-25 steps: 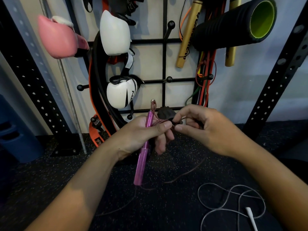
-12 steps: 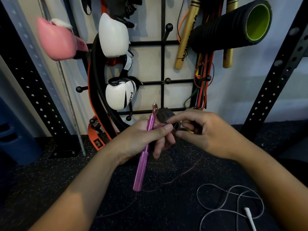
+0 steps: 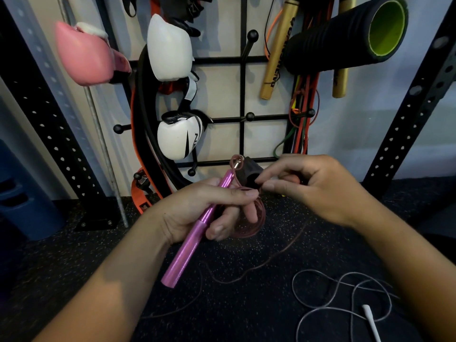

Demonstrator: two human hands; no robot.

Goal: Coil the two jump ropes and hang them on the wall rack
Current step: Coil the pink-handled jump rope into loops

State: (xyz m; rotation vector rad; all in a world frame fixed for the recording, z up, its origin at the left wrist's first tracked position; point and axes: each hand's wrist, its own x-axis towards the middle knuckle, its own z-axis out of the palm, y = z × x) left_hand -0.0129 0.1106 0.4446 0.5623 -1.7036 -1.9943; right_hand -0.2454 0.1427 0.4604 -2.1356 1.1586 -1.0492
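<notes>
My left hand (image 3: 209,208) grips the pink metal handle (image 3: 190,245) of a jump rope, which points up toward the wall rack (image 3: 243,95). Small loops of its thin reddish cord (image 3: 249,225) hang under my left fingers, and the thumb pins the cord. My right hand (image 3: 318,188) pinches the same cord just right of the left thumb. The rest of the reddish cord (image 3: 261,265) trails across the floor. The second rope, a thin white cable (image 3: 328,304) with a white handle (image 3: 370,319), lies loose on the floor at lower right.
On the rack hang white boxing gloves (image 3: 170,48), a pink glove (image 3: 84,55), black and orange bands (image 3: 142,134), wooden sticks (image 3: 277,53), a black foam roller (image 3: 345,35) and coloured bands (image 3: 302,112). Bare pegs (image 3: 250,116) stick out mid-rack. Black perforated uprights (image 3: 407,114) flank it. A blue bin (image 3: 22,193) stands left.
The two hands have stayed together in front of the rack. A small coil of reddish cord now shows beneath my left fingers, and my right fingers have shifted along the cord.
</notes>
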